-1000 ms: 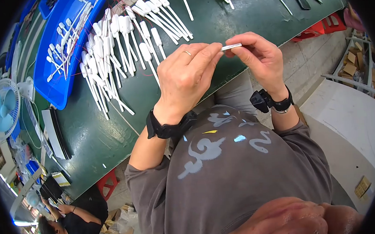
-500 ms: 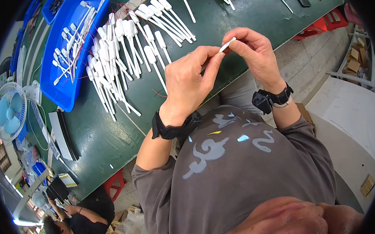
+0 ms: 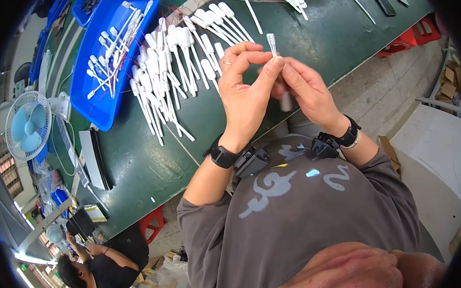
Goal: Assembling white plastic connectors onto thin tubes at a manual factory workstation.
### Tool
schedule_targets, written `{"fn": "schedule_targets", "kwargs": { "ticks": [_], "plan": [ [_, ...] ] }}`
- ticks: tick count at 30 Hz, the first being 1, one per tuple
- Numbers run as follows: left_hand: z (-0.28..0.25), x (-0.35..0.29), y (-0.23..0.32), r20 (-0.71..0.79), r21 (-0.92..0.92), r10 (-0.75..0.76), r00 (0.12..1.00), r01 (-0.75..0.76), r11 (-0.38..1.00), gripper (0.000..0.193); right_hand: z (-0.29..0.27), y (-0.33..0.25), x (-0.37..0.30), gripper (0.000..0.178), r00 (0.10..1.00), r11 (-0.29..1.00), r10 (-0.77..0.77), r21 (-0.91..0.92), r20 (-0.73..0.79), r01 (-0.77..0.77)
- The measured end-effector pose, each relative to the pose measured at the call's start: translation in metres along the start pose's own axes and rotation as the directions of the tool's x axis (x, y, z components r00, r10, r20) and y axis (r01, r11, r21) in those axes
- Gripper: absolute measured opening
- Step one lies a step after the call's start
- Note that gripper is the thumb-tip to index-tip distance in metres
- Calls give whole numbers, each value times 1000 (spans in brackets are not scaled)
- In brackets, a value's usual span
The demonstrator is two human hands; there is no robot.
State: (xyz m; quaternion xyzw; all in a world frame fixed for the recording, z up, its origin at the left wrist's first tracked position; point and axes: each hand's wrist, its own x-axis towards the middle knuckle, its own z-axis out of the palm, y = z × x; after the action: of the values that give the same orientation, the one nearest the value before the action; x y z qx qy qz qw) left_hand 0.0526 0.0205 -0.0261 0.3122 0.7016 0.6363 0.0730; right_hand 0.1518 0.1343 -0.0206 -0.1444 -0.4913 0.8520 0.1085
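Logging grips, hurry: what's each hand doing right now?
Left hand: closed, pinching a slim white stick.
Right hand: curled close beside it; whether it grips cannot be told.

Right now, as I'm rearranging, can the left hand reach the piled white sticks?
Probably yes: nothing visible separates the left hand from the piled white sticks, though it apparently holds a white piece.

At the left of the frame, a white-and-blue fan [image 3: 29, 127] stands near a long grey-and-black piece [image 3: 93, 159] on the green tabletop [image 3: 144, 185]. A person in black [image 3: 114, 270] shows at lower left, near a red stool [image 3: 152, 223]. Cardboard boxes [image 3: 450, 75] sit near the right edge.
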Motion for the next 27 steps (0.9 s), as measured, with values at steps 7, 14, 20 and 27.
{"fn": "schedule_targets", "kwargs": {
  "ticks": [7, 14, 20, 27],
  "plan": [
    [-8, 17, 10, 199, -443, -304, 932, 363, 820, 23, -24, -27, 4, 29, 976, 956, 200, -235, 91, -174],
    [-10, 19, 9, 290, -402, -344, 893, 440, 803, 28, -29, -44, 2, 30, 952, 880, 304, -397, 48, -260],
    [-8, 20, 4, 341, -439, -400, 850, 521, 732, 28, -32, -40, 2, 31, 945, 881, 324, -378, 48, -283],
    [-7, 20, 2, 341, -449, -406, 848, 526, 722, 28, -34, -41, 3, 32, 933, 884, 352, -355, 75, -305]
  ]
}}
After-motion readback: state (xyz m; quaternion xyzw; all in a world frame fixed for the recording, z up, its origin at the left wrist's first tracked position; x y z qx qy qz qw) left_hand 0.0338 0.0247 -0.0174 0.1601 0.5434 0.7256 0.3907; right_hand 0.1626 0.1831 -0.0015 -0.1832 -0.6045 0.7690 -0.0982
